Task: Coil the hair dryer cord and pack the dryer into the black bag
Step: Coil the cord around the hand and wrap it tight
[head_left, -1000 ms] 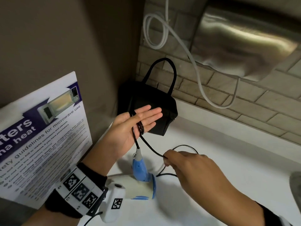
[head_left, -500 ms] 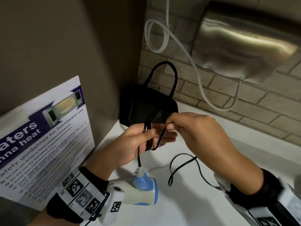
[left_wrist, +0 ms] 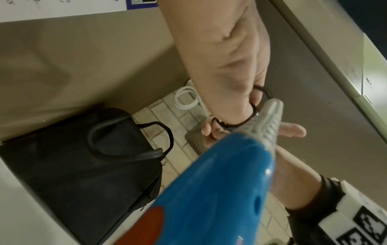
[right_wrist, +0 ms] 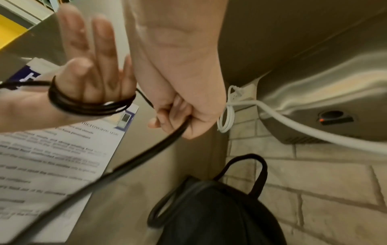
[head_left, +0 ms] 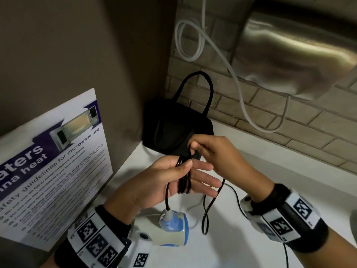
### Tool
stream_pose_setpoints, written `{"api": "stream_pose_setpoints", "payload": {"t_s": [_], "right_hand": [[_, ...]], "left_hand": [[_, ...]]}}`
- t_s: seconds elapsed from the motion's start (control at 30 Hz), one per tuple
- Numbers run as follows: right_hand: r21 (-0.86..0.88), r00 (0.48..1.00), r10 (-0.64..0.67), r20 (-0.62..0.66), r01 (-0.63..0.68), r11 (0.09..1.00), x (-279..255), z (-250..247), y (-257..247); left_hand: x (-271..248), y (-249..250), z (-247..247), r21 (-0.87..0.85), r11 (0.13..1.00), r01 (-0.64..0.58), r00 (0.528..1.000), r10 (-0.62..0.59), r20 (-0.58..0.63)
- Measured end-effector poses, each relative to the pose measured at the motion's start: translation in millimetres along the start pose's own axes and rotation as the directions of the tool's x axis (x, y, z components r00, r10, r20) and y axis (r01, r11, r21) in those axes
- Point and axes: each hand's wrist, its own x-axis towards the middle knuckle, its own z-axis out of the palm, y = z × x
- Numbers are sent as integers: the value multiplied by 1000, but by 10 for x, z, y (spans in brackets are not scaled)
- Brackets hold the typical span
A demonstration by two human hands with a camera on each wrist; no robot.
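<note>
The black cord (head_left: 184, 180) is looped several times round the straight fingers of my left hand (head_left: 197, 171), and the thumb presses the loops against them. My right hand (head_left: 194, 147) pinches the cord just above those fingers, in front of the black bag (head_left: 170, 132). The rest of the cord (head_left: 206, 215) hangs slack down to the counter. The blue and cream hair dryer (head_left: 170, 229) sits low under my left wrist, its cord running up into the coil. The right wrist view shows the coil (right_wrist: 87, 106) and my right hand (right_wrist: 171, 119) gripping the cord.
The bag stands in the corner of the white counter (head_left: 251, 180), handles up, against the brick wall. A microwave safety poster (head_left: 54, 171) leans on the brown panel at the left. A steel wall unit (head_left: 299, 55) and a white cable (head_left: 241, 89) hang above the counter.
My right hand has lifted the cord off the counter and brought it up over my left fingers. The coil has gained a loop, and my left thumb has come down on it.
</note>
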Motion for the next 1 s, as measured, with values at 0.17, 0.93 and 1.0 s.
{"api": "stream_pose_setpoints", "payload": {"t_s": [0.17, 0.93, 1.0], "right_hand": [[204, 955, 189, 230, -237, 950, -220, 343, 42], [-115, 993, 113, -42, -117, 986, -669, 370, -216], [-71, 995, 102, -13, -102, 992, -672, 410, -248]], "left_hand": [[44, -60, -58, 32, 993, -116, 987, 119, -110], [178, -100, -103, 43, 964, -263, 864, 255, -435], [170, -102, -107, 22, 960, -278, 867, 261, -425]]}}
